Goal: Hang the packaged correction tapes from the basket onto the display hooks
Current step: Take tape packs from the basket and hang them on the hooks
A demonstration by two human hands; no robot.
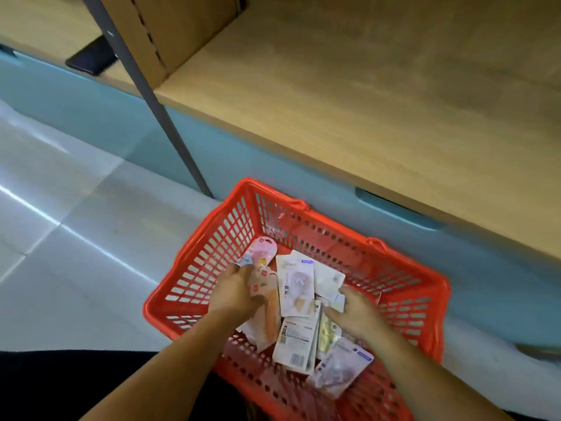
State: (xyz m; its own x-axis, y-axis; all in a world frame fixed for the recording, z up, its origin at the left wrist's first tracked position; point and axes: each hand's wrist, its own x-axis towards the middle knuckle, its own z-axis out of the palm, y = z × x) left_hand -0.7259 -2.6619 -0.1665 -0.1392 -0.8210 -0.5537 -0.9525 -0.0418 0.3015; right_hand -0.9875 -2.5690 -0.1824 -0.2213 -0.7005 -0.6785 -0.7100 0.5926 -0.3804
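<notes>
A red plastic basket (403,287) stands on the floor below me, holding several packaged correction tapes (296,338) in a loose heap. My left hand (235,294) is inside the basket on its left side and grips a small bunch of packages, with a pink one (261,253) sticking up above my fingers. On the right side of the heap my right hand (353,311) reaches in, its fingers curled on a pale package (329,279). No display hooks are in view.
A wooden shelf board (349,95) runs above a light blue cabinet base (212,159) behind the basket. A grey metal post (151,95) slants down to the floor left of the basket. A dark flat object (91,59) lies at upper left. Pale tiled floor (76,232) spreads left.
</notes>
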